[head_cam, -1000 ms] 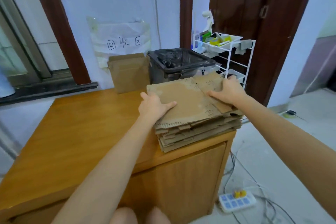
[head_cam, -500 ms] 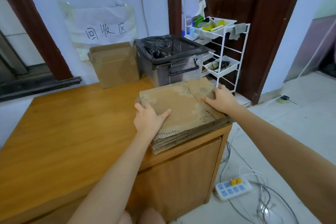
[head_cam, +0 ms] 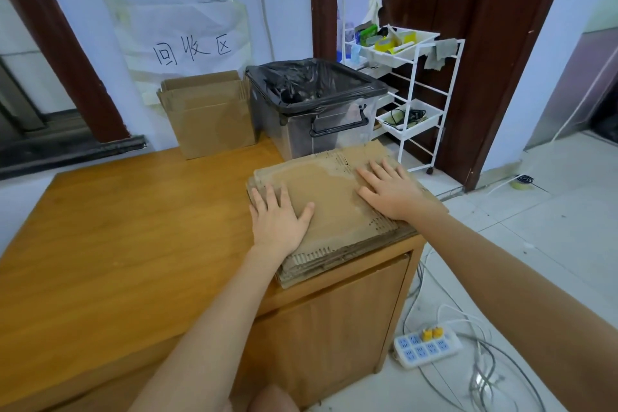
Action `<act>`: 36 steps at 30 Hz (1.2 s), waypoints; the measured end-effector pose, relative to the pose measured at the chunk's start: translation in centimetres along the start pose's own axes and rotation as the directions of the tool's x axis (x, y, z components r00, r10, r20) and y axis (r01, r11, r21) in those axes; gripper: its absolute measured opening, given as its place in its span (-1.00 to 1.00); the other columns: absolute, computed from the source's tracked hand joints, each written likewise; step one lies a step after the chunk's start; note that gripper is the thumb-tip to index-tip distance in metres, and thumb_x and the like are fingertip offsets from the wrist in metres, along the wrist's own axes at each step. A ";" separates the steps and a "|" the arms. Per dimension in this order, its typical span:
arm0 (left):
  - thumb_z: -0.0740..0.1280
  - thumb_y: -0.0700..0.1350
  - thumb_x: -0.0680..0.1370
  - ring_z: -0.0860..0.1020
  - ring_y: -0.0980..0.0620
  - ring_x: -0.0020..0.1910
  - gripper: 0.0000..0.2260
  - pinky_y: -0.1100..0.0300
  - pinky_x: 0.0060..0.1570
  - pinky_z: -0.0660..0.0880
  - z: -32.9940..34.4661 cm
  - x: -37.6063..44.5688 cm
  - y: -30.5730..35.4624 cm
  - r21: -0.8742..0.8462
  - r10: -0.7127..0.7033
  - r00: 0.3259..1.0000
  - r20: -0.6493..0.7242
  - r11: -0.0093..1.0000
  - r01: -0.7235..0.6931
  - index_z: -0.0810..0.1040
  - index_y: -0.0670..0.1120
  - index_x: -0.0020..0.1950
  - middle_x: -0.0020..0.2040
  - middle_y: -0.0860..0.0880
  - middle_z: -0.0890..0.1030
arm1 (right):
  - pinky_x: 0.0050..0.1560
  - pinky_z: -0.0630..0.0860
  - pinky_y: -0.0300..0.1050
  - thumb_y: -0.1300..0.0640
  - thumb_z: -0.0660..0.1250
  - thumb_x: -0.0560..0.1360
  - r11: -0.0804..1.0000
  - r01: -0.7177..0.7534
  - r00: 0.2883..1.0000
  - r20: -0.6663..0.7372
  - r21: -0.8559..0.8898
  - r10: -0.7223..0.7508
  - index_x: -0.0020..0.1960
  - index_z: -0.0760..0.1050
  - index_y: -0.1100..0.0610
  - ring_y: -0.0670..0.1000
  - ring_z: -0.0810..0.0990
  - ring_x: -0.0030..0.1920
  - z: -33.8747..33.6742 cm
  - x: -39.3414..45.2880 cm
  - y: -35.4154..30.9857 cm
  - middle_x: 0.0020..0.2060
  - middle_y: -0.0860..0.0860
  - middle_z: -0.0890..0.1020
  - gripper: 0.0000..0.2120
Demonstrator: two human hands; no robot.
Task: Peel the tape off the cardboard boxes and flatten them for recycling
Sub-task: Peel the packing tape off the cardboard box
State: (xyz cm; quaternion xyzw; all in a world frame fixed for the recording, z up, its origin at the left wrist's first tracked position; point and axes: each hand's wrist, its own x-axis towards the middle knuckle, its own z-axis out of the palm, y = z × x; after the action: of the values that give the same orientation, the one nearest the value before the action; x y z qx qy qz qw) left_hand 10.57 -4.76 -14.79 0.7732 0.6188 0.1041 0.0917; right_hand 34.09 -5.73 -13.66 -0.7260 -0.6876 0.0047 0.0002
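A stack of flattened cardboard boxes (head_cam: 334, 207) lies on the right end of the wooden table (head_cam: 133, 227), its near edge ragged. My left hand (head_cam: 277, 221) presses flat on the stack's left side with straight fingers. My right hand (head_cam: 389, 191) lies flat on the stack's right side, fingers spread. Behind, a flattened brown box (head_cam: 209, 114) leans upright against the wall.
A clear bin lined with a black bag (head_cam: 314, 104) stands on the table just behind the stack. A white wire cart (head_cam: 408, 84) is to the right by a dark door. A power strip (head_cam: 426, 346) and cables lie on the floor.
The stack has come down to rest flat on the table. Both hands went from gripping its sides to lying flat on top.
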 end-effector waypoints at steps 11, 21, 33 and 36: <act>-0.02 0.20 0.63 -0.01 -0.18 0.54 -0.36 -0.08 0.49 0.01 -2.3 0.1 -0.2 -0.048 -0.005 0.999 -0.032 0.999 0.004 0.03 -0.20 0.56 0.57 -0.17 0.05 | 0.36 0.25 0.06 0.15 0.01 0.61 0.986 -0.064 0.996 -0.072 -0.154 0.054 0.43 0.26 0.24 0.16 0.35 0.37 -4.1 0.6 -7.2 0.41 0.17 0.35 -0.58; -0.01 0.08 0.66 0.17 -0.18 0.49 -0.50 -0.02 0.41 0.17 -7.3 1.6 -3.8 -0.018 -0.028 0.997 -0.070 0.999 0.027 0.17 -0.16 0.53 0.52 -0.21 0.18 | 0.10 0.47 0.01 0.03 0.03 0.62 0.983 0.184 0.970 -0.166 0.018 -0.179 0.28 0.43 0.18 0.16 0.52 0.16 -7.0 2.0 -14.2 0.20 0.15 0.53 -0.63; 0.02 0.05 0.66 0.27 -0.22 0.40 -0.49 -0.02 0.32 0.27 -9.9 5.6 -11.7 0.071 -0.249 0.968 -0.037 0.965 0.251 0.14 -0.23 0.51 0.44 -0.24 0.29 | 0.31 0.35 0.08 0.00 -0.01 0.64 0.964 0.165 0.986 -0.026 0.207 -0.163 0.43 0.28 0.20 0.19 0.35 0.35 -6.9 9.2 -20.9 0.38 0.18 0.37 -0.55; 0.02 0.04 0.66 0.24 -0.23 0.43 -0.47 -0.04 0.34 0.25 -10.3 7.9 -13.8 0.059 -0.267 0.963 -0.045 0.961 0.269 0.07 -0.23 0.54 0.46 -0.25 0.25 | 0.32 0.35 0.09 0.01 -0.01 0.64 0.958 0.130 0.991 -0.007 0.254 -0.132 0.46 0.22 0.21 0.20 0.33 0.36 -6.8 11.8 -21.6 0.38 0.20 0.35 -0.54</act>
State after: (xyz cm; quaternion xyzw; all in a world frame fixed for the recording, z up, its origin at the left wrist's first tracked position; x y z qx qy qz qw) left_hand -3.54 6.09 -8.22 0.6828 0.7224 0.0849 0.0688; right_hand 13.21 7.28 -6.76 -0.6729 -0.7279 0.0966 0.0900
